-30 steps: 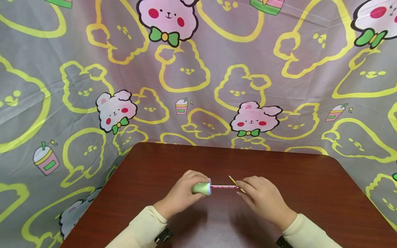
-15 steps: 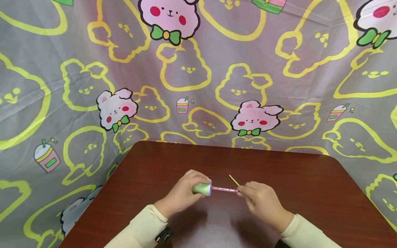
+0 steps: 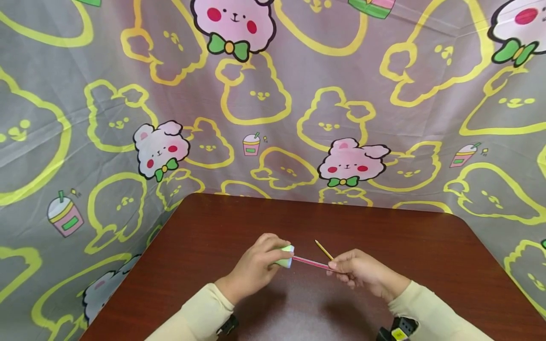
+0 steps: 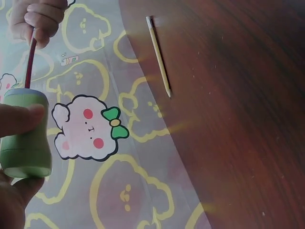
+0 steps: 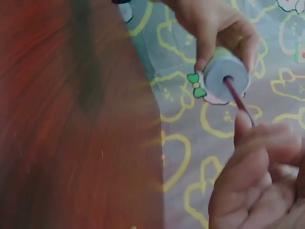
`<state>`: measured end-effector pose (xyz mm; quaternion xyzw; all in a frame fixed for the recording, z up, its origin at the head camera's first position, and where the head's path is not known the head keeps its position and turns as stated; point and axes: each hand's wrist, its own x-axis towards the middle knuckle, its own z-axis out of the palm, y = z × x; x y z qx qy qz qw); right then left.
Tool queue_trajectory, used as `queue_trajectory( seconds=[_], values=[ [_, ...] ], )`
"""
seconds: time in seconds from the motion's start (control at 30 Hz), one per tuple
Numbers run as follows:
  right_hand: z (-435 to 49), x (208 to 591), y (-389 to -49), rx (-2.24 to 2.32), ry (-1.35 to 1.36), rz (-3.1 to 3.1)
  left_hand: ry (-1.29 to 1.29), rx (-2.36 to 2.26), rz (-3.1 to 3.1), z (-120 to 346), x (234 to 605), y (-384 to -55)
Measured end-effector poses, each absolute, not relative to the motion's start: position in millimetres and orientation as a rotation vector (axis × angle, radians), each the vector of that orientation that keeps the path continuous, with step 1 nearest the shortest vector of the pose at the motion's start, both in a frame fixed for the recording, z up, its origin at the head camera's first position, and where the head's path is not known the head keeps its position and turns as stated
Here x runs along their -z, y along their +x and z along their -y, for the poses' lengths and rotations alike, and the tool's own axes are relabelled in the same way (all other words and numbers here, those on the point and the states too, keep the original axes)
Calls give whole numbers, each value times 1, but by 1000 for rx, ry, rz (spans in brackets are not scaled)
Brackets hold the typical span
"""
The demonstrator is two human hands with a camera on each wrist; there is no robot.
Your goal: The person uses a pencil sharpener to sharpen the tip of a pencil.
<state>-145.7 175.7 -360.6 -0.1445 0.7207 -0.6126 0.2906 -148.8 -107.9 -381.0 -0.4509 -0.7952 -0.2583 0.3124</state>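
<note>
My left hand [image 3: 249,265] grips a green pencil sharpener [image 4: 26,138], a waisted cylinder with a pale blue end face. In the right wrist view a round hole shows in the middle of that face [image 5: 215,80], and a dark red pencil [image 5: 237,98] sits in it. At the pencil's other end, my right hand [image 3: 362,272] pinches it between thumb and fingers. The pencil [image 3: 311,262] spans the gap between both hands, above the table; its tip is hidden inside the sharpener. Beyond the right hand, a yellow pencil [image 3: 324,249] lies on the table, apart from both hands.
The dark red-brown wooden table [image 3: 384,237] has rounded far corners. A grey cloth [image 3: 290,137] with yellow outlines and cartoon rabbits hangs behind it and along its sides. A black device [image 3: 401,327] is strapped at the right wrist.
My right hand has turned over, so its thumb now lies on top, and the red pencil's outer end has dropped slightly. The left fingers have shifted across the sharpener. The yellow pencil stays put.
</note>
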Motion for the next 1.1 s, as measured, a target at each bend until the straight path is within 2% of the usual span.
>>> queue_trajectory(
  seconds=[0.27,0.53,0.6,0.87,1.1],
  values=[
    [-171,360,-145,1543,-423,-2114,-1172,743,2114,108,381,-151],
    [-166,356,-138,1171,-577,-2803,-1107,817,2207,109,381,-149],
    [-165,359,-135,1033,-718,-3035,-1094,845,2234,109,381,-149],
    [-165,372,-139,671,-1666,-3504,-1069,961,2332,114,381,-150],
    [-161,371,-145,504,-2128,-3514,-1021,1086,2413,113,377,-150]
  ],
)
